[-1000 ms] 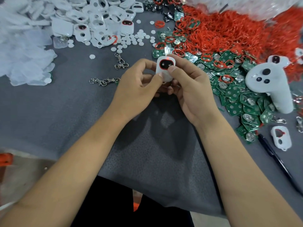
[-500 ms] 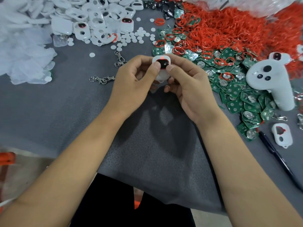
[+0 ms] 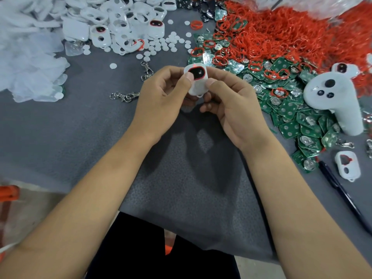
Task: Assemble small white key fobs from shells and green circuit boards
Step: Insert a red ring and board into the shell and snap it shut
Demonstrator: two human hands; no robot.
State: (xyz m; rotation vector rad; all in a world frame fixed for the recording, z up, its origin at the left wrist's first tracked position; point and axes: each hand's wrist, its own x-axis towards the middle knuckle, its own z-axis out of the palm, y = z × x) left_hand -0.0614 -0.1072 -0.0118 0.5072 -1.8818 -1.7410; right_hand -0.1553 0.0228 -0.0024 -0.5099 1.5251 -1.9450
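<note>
1. We are seeing no box or tray here; the parts are lying in loose heaps on the counter [image 3: 60, 133]. White shells [image 3: 124, 27] are piling up at the far left, green circuit boards [image 3: 291, 117] are spreading along the right, and red rings [image 3: 281, 31] are heaping up at the far right.
2. Small white discs [image 3: 171, 42] are lying scattered between the shells and the boards, and metal clasps [image 3: 124, 96] are lying just left of the hands.
3. We are watching the left hand [image 3: 161, 97] and the right hand [image 3: 231, 105] holding one white key fob [image 3: 196, 78] between them, above the middle of the counter and clear of it.
4. The left grip is pinching the fob: the thumb is pressing on its front face beside the red-rimmed black window, and the fingers are curling round behind it.
5. The right grip is also pinching it, with the thumb pressing lower on the white face and the fingers wrapping behind.
6. The fob's lower end is showing between the two thumbs; its back is hidden from us.
7. A white controller [image 3: 330, 101] is resting on the boards at the right, a lone white shell [image 3: 347, 165] is lying near it, and a dark pen [image 3: 342, 194] is lying just beside that shell.
8. A grey felt-like cloth is covering the counter and hanging over its near edge.
</note>
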